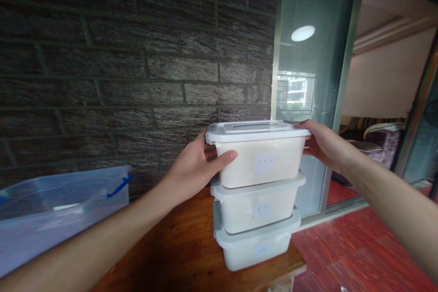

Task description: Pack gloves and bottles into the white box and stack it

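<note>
Three white lidded storage boxes are stacked on a wooden table, each with a small label on its front. My left hand [201, 159] wraps round the left end of the top storage box [246, 159], its thumb lying on the front wall. At the right end, my right hand [316, 139] grips the same box by its lid rim; some of those fingers are hidden behind it. Beneath it sits the middle storage box [239, 210], and under that the bottom storage box [242, 255], which rests near the table's right edge.
To the left stands a large clear plastic bin [99, 196] with blue handles. The wooden table [164, 255] ends at the right above a red wood-look floor [356, 260]. Behind is a dark brick wall [137, 54]; a glass sliding door [308, 73] stands at the right.
</note>
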A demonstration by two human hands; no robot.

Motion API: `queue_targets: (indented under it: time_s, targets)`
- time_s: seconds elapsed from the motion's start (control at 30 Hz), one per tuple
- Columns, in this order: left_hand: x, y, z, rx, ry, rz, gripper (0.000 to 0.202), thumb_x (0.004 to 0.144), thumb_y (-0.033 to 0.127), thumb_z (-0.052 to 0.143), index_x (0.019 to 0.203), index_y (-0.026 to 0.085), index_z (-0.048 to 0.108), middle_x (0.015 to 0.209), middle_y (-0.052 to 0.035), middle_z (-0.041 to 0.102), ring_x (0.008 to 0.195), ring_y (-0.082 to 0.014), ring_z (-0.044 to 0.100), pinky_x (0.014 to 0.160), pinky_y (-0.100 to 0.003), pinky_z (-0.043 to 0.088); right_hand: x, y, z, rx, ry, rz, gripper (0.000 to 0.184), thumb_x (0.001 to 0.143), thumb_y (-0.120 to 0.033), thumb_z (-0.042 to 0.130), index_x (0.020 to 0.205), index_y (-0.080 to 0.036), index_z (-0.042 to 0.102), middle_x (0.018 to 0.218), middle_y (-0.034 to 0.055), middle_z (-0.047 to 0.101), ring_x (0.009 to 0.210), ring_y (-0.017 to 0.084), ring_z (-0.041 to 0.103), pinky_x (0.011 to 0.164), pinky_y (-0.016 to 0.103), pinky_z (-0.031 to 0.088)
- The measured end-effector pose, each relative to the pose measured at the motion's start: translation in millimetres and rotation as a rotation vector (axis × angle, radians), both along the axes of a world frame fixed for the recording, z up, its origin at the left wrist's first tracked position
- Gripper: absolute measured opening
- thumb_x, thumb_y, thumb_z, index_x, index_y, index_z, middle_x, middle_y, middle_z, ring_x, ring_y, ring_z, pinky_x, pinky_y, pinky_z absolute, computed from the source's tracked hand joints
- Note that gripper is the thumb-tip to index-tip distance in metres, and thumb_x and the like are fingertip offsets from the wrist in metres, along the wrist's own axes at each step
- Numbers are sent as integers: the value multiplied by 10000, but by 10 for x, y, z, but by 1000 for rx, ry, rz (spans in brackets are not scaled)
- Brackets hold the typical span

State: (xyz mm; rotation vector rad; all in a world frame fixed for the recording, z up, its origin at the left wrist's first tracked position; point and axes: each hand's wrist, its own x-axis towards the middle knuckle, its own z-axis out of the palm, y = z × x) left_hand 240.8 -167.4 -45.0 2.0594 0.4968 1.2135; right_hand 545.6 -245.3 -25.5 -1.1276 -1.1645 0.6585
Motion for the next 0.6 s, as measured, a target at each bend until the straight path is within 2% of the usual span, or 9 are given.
queue_targets:
  time_s: [0.23, 0.5, 0.6]
  targets:
    - [-11, -9, -57, 50, -13, 1, 585, 870, 417, 758, 1385, 229, 557, 1425, -86, 652, 1233, -276, 664, 1045, -418, 539, 9, -18, -12, -19, 41, 6, 173, 881, -430, 680, 887, -259, 703, 870, -31, 728, 773, 173, 649, 669, 239, 552]
    - [-98, -20, -166, 56, 34, 84, 668, 870, 433, 751, 1462, 265, 492, 1413, -97, 640, 1180, -284, 671, 878, -379, 607, 46, -11, -36, 6, 127, 16, 251, 935, -526, 597, 965, -287, 665, 992, -29, 759, 898, 203, 673, 761, 267, 533]
    - [-115, -8, -218, 50, 36, 115, 710, 859, 440, 761, 1481, 264, 468, 1439, -115, 610, 1207, -289, 648, 901, -396, 593, 44, 8, -46, 20, 113, 8, 266, 936, -541, 569, 954, -287, 643, 1055, -10, 765, 958, 224, 680, 783, 284, 532]
